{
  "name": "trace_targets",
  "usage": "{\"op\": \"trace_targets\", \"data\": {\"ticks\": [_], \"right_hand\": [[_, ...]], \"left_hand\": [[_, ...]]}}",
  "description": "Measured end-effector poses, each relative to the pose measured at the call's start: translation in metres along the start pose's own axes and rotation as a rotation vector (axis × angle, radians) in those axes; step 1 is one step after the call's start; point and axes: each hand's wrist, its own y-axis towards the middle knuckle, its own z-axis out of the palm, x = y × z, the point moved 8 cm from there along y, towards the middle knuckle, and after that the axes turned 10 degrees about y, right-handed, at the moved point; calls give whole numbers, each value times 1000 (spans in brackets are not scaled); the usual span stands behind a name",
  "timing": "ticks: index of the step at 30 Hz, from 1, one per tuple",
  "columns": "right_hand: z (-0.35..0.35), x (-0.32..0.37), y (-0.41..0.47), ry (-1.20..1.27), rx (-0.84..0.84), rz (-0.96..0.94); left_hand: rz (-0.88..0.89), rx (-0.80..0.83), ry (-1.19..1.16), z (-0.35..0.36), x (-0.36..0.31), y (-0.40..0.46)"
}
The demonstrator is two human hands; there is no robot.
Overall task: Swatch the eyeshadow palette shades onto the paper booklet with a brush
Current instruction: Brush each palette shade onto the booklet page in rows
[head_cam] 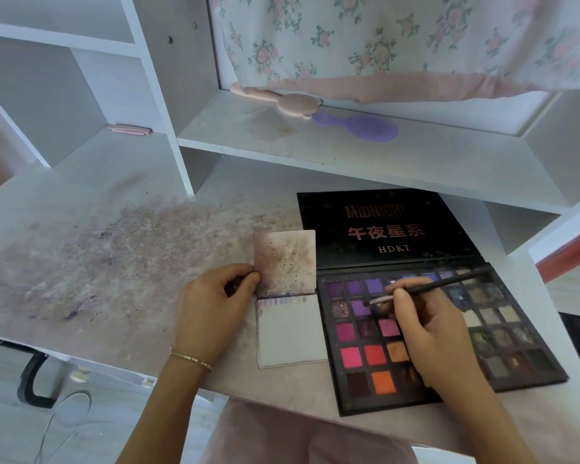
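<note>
A black eyeshadow palette (pixel 365 380) lies open on the desk, its lid (pixel 389 229) folded back flat. Its pans run from purples and pinks on the left to muted greys on the right. My right hand (pixel 429 343) holds a thin black brush (pixel 426 288) over the palette, the tip resting on a purple pan in the second row. Left of the palette lies the small paper booklet (pixel 290 333), open. Its lower page carries a row of faint purple strokes along the top, and its upper flap is stained. My left hand (pixel 215 313) pinches the left edge of that flap.
The desk top (pixel 114 262) is dusted with purple-brown powder left of the booklet. On the shelf above lie a purple hairbrush (pixel 365 127) and a pink one (pixel 282 98). A floral cloth (pixel 382 38) hangs behind. The desk's front edge is close to my arms.
</note>
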Motion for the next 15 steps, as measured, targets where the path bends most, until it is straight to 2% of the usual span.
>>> {"op": "trace_targets", "data": {"ticks": [15], "right_hand": [[6, 6, 0, -82, 112, -69]], "left_hand": [[13, 0, -3, -2, -4, -1]]}}
